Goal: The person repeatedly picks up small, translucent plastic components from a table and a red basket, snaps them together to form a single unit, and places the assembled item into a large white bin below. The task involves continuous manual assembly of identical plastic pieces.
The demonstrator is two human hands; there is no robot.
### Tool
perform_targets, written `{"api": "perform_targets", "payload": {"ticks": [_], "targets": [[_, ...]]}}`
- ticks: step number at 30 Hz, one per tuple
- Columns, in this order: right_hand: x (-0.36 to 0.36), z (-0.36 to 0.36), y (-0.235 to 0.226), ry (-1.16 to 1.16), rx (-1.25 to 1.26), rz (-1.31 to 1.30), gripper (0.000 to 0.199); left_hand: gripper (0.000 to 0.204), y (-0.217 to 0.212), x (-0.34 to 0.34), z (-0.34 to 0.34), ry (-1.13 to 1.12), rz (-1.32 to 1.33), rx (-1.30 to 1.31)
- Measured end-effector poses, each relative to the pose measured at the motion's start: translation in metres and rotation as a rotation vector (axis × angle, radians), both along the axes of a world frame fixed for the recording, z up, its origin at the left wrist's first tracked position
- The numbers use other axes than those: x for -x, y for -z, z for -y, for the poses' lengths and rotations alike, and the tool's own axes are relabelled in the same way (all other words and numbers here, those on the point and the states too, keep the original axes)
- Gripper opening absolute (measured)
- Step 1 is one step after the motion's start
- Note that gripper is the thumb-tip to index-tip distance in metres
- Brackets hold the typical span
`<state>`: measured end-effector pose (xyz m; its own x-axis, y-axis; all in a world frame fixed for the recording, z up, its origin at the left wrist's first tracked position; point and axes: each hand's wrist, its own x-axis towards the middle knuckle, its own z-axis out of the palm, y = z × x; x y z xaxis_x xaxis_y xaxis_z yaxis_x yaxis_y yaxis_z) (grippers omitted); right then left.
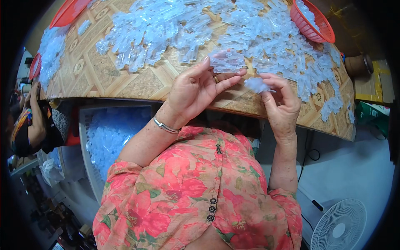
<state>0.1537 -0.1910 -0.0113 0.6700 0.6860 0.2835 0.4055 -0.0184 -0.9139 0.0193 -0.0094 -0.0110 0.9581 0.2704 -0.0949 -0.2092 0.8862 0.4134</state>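
My left hand (193, 89) is closed around a small bundle of clear, flat-sided plastic tubes (227, 61), its palm turned up above the table's near edge. To its right, my right hand (284, 100) pinches a small clump of translucent whitish plastic pieces (255, 84) between thumb and fingers. The exact kind of these pieces is too blurred to tell. The clump sits just below and right of the bundle, a little apart from it. Many similar clear tubes (162, 31) lie heaped on the wood-patterned table (146, 85) beyond both hands.
A red plastic basket (310, 32) with translucent pieces stands at the far right. Another red container (66, 14) is at the far left. Below the table, a white crate (85, 143) holds bluish clear plastic. A co-worker's arm (36, 121) shows at left, a white fan (339, 229) at lower right.
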Motion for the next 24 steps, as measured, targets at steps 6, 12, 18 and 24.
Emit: {"api": "perform_targets", "payload": {"ticks": [6, 12, 18, 24], "targets": [[-0.003, -0.005, 0.0, -0.108, 0.149, 0.448, 0.041, 0.056, 0.003, 0.002, -0.002, -0.09, 0.034, -0.036], [0.006, 0.0, -0.005, -0.021, 0.182, 0.552, 0.042, 0.06, 0.006, 0.003, -0.003, -0.108, 0.057, -0.016], [0.018, -0.005, -0.002, -0.028, 0.358, 0.713, 0.064, 0.06, 0.006, 0.003, -0.002, -0.094, 0.055, -0.035], [0.014, -0.003, 0.001, -0.006, 0.266, 0.567, 0.066, 0.06, 0.004, 0.004, 0.0, -0.09, 0.048, -0.059]]}}
